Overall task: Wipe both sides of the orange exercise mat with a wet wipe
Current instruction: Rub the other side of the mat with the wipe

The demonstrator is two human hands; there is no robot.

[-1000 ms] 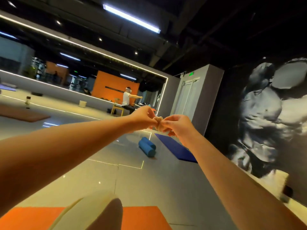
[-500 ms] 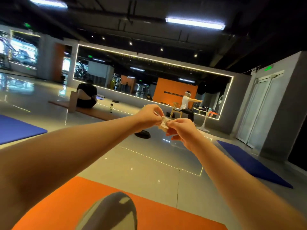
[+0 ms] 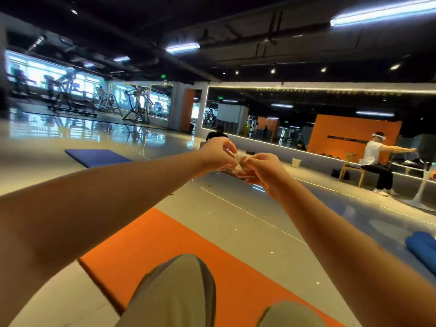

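Both my arms reach straight out in front of me at chest height. My left hand [image 3: 218,153] and my right hand [image 3: 264,172] pinch a small crumpled white wet wipe [image 3: 239,162] between their fingertips. The wipe is bunched up and mostly hidden by my fingers. Below my arms the orange exercise mat [image 3: 169,241] lies flat on the grey floor. My knees in khaki trousers [image 3: 179,289] cover its near part.
A blue mat [image 3: 96,156] lies on the floor at the left and a rolled blue mat [image 3: 422,249] at the right edge. A wall mirror [image 3: 330,119] reflects a seated person on a chair. Exercise machines [image 3: 132,102] stand far left. A white bin [image 3: 295,162] sits by the mirror.
My view has swung to the left, from the mural wall and door to the open gym floor. Both hands stayed together on the wipe. More of the orange mat shows now.
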